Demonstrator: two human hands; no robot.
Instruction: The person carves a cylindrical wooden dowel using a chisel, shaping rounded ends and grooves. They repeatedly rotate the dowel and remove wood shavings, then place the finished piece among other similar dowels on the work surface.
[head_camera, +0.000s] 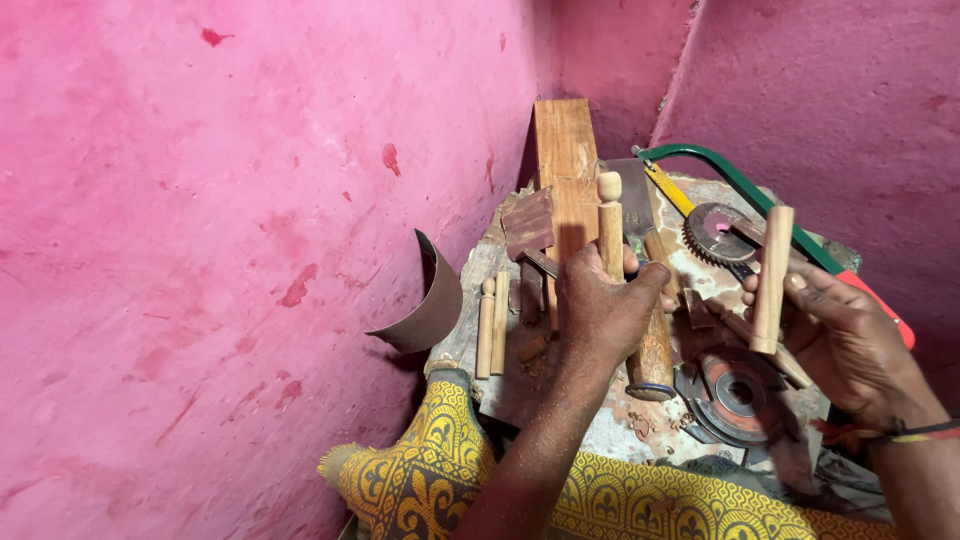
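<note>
The left hand (600, 310) is clenched around a knobbed peg (609, 225), which stands upright above its fingers. The right hand (845, 335) grips a plain dowel (772, 280), upright against its fingertips, above a saw blade (715, 232) and hacksaw (760, 200).

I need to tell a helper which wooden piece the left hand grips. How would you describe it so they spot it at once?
Start at the long upright plank against the pink corner. Just right of it, the left hand grips a pale turned wooden peg standing upright. Unlike the plain smooth dowel in the right hand, it has a rounded knob on top.
</note>
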